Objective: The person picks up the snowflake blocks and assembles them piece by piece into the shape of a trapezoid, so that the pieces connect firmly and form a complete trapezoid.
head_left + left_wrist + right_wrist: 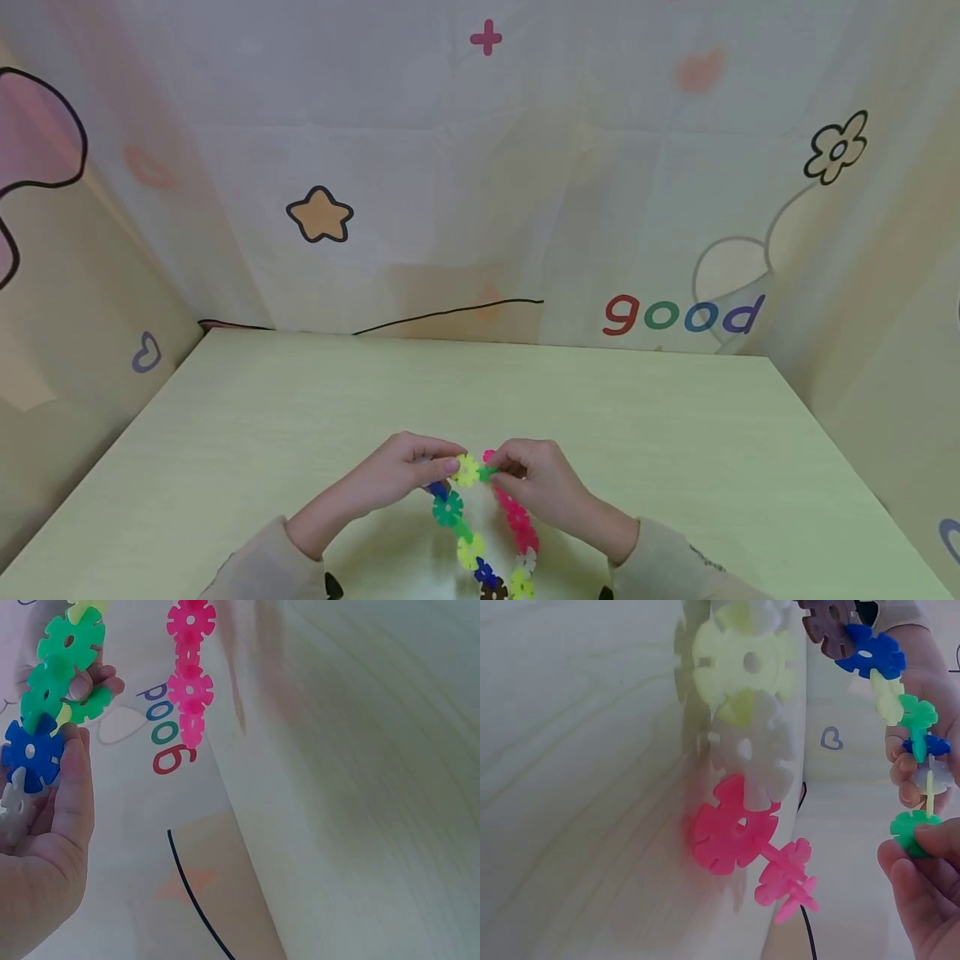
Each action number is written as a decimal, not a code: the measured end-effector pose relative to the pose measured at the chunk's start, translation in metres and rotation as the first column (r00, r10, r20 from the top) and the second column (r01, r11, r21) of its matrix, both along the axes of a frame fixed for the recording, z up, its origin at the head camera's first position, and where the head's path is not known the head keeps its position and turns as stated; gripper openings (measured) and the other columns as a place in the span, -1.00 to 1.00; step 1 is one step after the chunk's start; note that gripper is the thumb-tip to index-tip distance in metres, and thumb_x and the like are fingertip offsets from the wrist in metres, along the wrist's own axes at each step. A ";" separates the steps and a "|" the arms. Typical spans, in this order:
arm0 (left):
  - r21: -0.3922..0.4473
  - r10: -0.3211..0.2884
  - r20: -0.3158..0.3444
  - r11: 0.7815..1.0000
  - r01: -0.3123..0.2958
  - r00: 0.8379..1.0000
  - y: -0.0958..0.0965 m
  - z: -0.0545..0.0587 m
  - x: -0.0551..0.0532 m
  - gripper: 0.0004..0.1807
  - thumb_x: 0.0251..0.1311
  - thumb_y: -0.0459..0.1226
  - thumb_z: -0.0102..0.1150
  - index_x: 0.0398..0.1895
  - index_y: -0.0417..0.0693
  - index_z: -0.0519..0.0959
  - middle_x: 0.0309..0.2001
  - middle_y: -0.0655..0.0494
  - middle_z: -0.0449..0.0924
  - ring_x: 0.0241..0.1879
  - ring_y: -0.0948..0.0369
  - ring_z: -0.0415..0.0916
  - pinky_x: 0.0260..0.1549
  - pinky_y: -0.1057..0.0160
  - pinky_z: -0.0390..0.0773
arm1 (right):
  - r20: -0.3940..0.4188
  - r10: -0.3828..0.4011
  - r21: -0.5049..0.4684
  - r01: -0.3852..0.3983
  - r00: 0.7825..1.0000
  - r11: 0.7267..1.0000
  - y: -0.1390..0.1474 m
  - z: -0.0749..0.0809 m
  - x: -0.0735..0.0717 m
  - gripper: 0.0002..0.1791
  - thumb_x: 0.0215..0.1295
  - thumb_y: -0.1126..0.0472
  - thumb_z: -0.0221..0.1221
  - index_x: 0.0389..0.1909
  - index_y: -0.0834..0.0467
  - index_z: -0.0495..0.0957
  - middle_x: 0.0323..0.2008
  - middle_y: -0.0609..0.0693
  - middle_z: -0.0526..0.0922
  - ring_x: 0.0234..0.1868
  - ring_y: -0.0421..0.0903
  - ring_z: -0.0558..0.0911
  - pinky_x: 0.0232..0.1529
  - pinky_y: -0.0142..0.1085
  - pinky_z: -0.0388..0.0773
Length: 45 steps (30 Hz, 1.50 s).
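Note:
A chain of slotted plastic snowflake discs in several colours hangs in a loop below both hands. My left hand (408, 471) pinches the chain by a yellow disc (467, 471), with a blue disc (31, 754) and a white disc (15, 810) close to its fingers. Between thumb and fingertips, my right hand (543, 479) holds a green disc (910, 831) against the yellow one. Whether their slots are fully joined, I cannot tell. Pink discs (517, 521) run down the right side, their upper end (787, 877) loose near the right hand.
The pale tabletop (300, 392) spreads around and beyond the hands. A printed curtain (450, 167) stands behind it and along both sides. Lower in the loop come yellow, blue and brown discs (493, 590), partly cut off by the head view's bottom edge.

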<state>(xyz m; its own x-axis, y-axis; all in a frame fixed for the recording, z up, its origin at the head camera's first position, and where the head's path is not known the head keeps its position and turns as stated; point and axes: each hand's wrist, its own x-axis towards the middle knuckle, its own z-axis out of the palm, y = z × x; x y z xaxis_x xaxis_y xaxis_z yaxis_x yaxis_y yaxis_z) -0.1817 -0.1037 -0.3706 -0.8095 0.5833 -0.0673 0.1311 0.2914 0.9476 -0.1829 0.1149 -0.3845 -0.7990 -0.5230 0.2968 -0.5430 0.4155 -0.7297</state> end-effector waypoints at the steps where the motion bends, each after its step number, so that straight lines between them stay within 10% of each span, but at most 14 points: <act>1: -0.003 0.000 -0.001 1.000 0.000 1.000 0.000 0.000 0.000 -0.55 0.22 -0.11 -0.04 0.04 -0.26 0.44 -0.16 -0.07 0.60 -0.35 0.20 0.59 -0.20 0.23 0.54 | -0.022 0.006 0.001 -0.006 1.000 1.000 0.000 -0.001 0.000 -0.98 0.01 0.39 0.22 -0.48 0.26 0.60 -0.49 0.02 0.64 -0.51 -0.32 0.54 -0.44 -0.51 0.52; 18: 0.034 0.035 0.004 0.999 -0.035 0.999 0.007 -0.004 0.003 -0.60 0.26 -0.16 -0.09 0.00 -0.28 0.47 -0.26 -0.12 0.61 -0.39 0.27 0.52 -0.27 0.27 0.55 | -0.320 0.051 0.003 -0.052 0.946 0.999 -0.006 -0.008 0.001 -0.93 -0.07 0.47 0.24 -0.57 0.26 0.60 -0.57 0.04 0.64 -0.56 -0.31 0.54 -0.47 -0.60 0.48; 32: -0.091 0.014 -0.063 0.996 -0.020 0.998 0.008 -0.014 0.006 -0.60 0.21 -0.14 -0.02 0.02 -0.20 0.47 -0.15 0.01 0.60 -0.18 0.17 0.54 -0.18 0.18 0.52 | -0.194 0.081 0.089 -0.065 0.978 0.994 0.000 -0.010 0.001 -0.94 -0.01 0.40 0.23 -0.57 0.22 0.58 -0.54 -0.01 0.62 -0.54 -0.37 0.48 -0.47 -0.57 0.48; 45: -0.130 0.041 -0.047 0.990 -0.047 0.998 0.022 -0.018 0.003 -0.67 0.12 -0.07 0.08 -0.14 -0.06 0.56 -0.51 0.00 0.59 -0.53 0.24 0.49 -0.52 0.30 0.48 | -0.196 0.130 -0.027 -0.138 0.972 0.990 0.002 -0.009 0.003 -0.93 0.03 0.43 0.18 -0.50 0.22 0.55 -0.49 0.02 0.61 -0.48 -0.27 0.57 -0.45 -0.51 0.53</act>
